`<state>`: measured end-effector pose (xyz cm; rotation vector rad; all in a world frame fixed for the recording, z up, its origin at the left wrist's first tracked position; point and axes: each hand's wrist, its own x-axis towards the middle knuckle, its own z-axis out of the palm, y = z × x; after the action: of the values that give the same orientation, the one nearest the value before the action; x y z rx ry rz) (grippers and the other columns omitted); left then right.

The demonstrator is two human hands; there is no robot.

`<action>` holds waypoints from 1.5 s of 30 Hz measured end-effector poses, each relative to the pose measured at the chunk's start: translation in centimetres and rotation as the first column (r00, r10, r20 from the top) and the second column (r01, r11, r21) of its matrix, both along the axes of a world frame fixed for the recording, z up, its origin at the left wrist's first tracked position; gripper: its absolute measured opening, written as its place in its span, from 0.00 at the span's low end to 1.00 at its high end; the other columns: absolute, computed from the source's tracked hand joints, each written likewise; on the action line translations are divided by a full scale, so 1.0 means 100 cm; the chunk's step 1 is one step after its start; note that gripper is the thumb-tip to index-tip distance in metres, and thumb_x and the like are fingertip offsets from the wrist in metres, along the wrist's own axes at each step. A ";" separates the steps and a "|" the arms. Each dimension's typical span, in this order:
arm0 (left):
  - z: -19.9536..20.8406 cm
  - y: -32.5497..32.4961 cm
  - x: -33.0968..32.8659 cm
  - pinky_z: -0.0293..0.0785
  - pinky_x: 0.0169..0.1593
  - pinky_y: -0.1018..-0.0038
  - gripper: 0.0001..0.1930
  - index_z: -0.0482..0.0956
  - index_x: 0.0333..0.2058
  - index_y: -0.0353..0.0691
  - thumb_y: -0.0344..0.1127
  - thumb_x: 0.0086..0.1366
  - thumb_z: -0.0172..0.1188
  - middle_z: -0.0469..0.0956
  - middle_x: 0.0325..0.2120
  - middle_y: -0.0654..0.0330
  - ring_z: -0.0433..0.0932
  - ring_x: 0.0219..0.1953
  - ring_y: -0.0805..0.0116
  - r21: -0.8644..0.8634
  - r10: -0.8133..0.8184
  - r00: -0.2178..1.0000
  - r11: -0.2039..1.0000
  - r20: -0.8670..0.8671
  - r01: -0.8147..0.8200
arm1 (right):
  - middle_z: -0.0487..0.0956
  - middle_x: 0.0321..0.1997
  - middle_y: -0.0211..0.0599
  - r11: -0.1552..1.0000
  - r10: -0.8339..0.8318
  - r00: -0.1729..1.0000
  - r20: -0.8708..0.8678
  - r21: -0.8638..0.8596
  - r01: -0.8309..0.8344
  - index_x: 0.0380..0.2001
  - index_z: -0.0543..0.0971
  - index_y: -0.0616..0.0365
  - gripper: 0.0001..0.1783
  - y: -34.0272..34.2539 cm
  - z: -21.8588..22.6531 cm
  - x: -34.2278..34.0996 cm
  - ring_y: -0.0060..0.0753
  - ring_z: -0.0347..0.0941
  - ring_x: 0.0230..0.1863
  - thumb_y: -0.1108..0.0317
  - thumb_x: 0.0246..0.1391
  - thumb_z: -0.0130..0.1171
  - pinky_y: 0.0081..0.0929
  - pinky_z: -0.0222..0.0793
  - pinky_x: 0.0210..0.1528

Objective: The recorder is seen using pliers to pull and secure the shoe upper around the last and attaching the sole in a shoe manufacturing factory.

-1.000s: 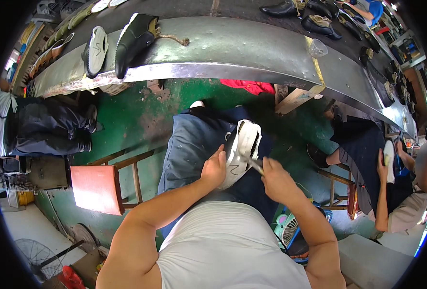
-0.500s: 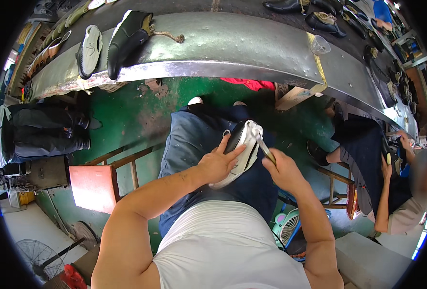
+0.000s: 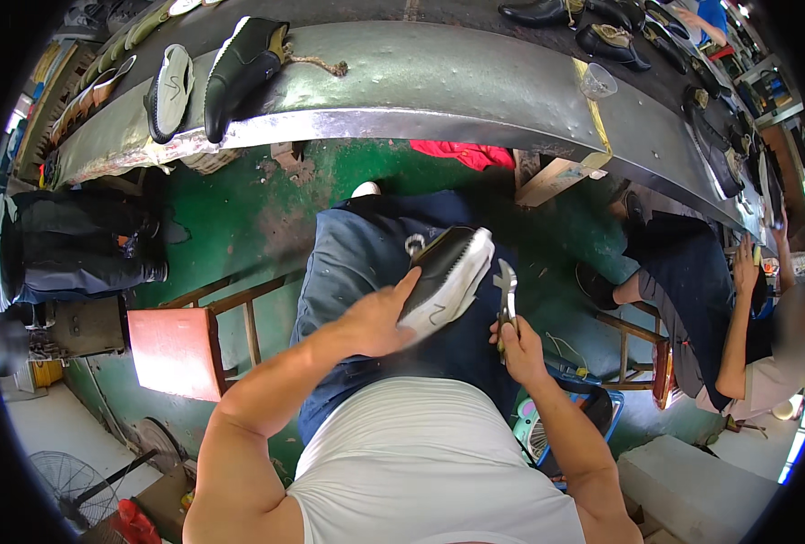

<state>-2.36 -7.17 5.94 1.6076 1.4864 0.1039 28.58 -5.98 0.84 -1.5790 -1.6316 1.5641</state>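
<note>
**Midway, shoe on the lap, pliers poised beside it**

Here a seated person steadies a black shoe (image 3: 446, 276) across the lap, white sole turned up and toward the right, while the left hand (image 3: 377, 319) wraps around its near end, fingers closed on it. The right hand (image 3: 518, 349) is clenched around the handles of a pair of metal pliers (image 3: 506, 295), whose tip stands upright just beside the sole's edge, apart from it by a small gap; whether the tip is parted is too small to tell. The upper looks already drawn over its form and the sole side is exposed, so the work on this shoe appears under way rather than finished. On the long metal bench (image 3: 439, 82) ahead lie another black shoe (image 3: 239, 68) and a pale sole (image 3: 170, 91), with more dark shoes (image 3: 593, 27) farther along, seemingly waiting or set aside. A red stool (image 3: 174, 349) stands to the left, and another worker (image 3: 720, 308) sits to the right.
</note>
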 end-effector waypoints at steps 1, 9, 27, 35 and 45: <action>0.021 0.008 -0.007 0.74 0.55 0.57 0.48 0.50 0.70 0.34 0.35 0.54 0.68 0.76 0.50 0.36 0.78 0.50 0.40 0.129 -0.087 0.994 0.987 -0.061 0.094 | 0.80 0.31 0.36 1.000 -0.008 1.000 0.005 0.002 0.008 0.42 0.76 0.62 0.15 -0.007 -0.004 0.004 0.29 0.76 0.32 0.60 0.68 0.50 0.28 0.72 0.41; 0.118 0.091 -0.011 0.79 0.43 0.70 0.42 0.63 0.62 0.36 0.26 0.48 0.75 0.84 0.39 0.52 0.84 0.38 0.64 0.349 -0.122 0.843 0.933 0.524 -0.082 | 0.79 0.35 0.31 0.987 -0.078 0.982 -0.170 0.125 0.100 0.47 0.75 0.61 0.11 -0.024 -0.024 0.011 0.23 0.73 0.36 0.67 0.66 0.52 0.23 0.69 0.40; -0.031 -0.011 0.034 0.78 0.33 0.64 0.08 0.85 0.38 0.35 0.32 0.66 0.59 0.81 0.26 0.46 0.81 0.28 0.49 0.545 0.270 0.948 0.776 0.167 -0.317 | 0.78 0.49 0.62 0.738 0.655 0.699 0.286 -0.046 -0.673 0.61 0.68 0.69 0.29 0.049 0.099 -0.029 0.59 0.76 0.49 0.63 0.61 0.57 0.42 0.71 0.53; -0.120 -0.023 0.031 0.42 0.73 0.70 0.39 0.44 0.73 0.37 0.59 0.76 0.40 0.49 0.72 0.47 0.46 0.74 0.59 -0.384 0.549 0.357 0.813 0.755 -0.438 | 0.81 0.36 0.53 0.648 0.692 0.538 0.481 -0.086 -0.757 0.44 0.76 0.64 0.15 0.054 0.076 -0.047 0.58 0.77 0.40 0.63 0.60 0.57 0.47 0.72 0.42; -0.114 0.003 0.039 0.51 0.71 0.70 0.37 0.47 0.74 0.44 0.42 0.73 0.55 0.55 0.70 0.54 0.54 0.71 0.63 -0.247 0.533 0.492 0.810 0.689 -0.532 | 0.79 0.38 0.52 0.838 0.493 0.815 0.304 0.087 -0.539 0.48 0.76 0.63 0.16 0.046 0.045 -0.044 0.53 0.77 0.42 0.65 0.60 0.58 0.41 0.74 0.49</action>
<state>1.52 -6.91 -5.44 0.8275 1.2390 1.0040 24.21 -1.38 5.37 -1.3682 -2.4433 1.4302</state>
